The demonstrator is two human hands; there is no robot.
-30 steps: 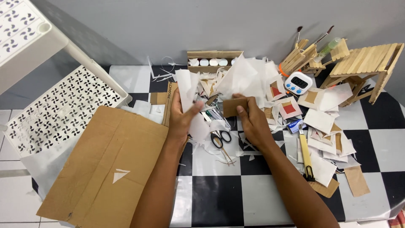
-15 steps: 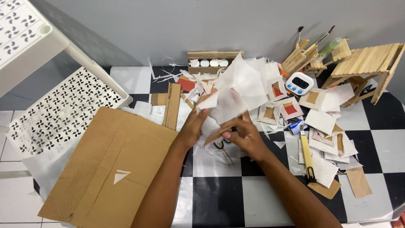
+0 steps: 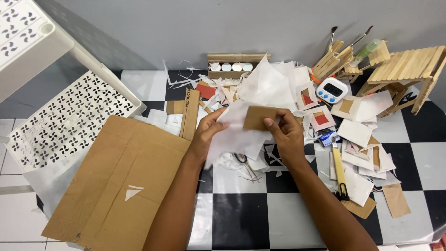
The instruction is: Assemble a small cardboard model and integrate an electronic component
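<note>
Both my hands are raised over a heap of white paper scraps on a black-and-white checkered floor. My right hand (image 3: 286,135) pinches a small brown cardboard piece (image 3: 258,117) by its right edge. My left hand (image 3: 207,135) grips a thin white paper sheet (image 3: 232,135) that hangs behind and below the cardboard piece. Black-handled scissors (image 3: 242,160) lie on the floor under the hanging sheet, partly hidden.
A large flat cardboard sheet (image 3: 116,186) lies at lower left beside a white perforated plastic stool (image 3: 60,116). A yellow-handled craft knife (image 3: 339,169), a white digital timer (image 3: 331,89), wooden stick models (image 3: 409,69), paint brushes and a tray of white pots (image 3: 231,66) sit along the back and right.
My hands rose from the scrap heap and lifted the cardboard piece together with the white sheet. The scissors that lay in plain view are now partly covered by the hanging sheet.
</note>
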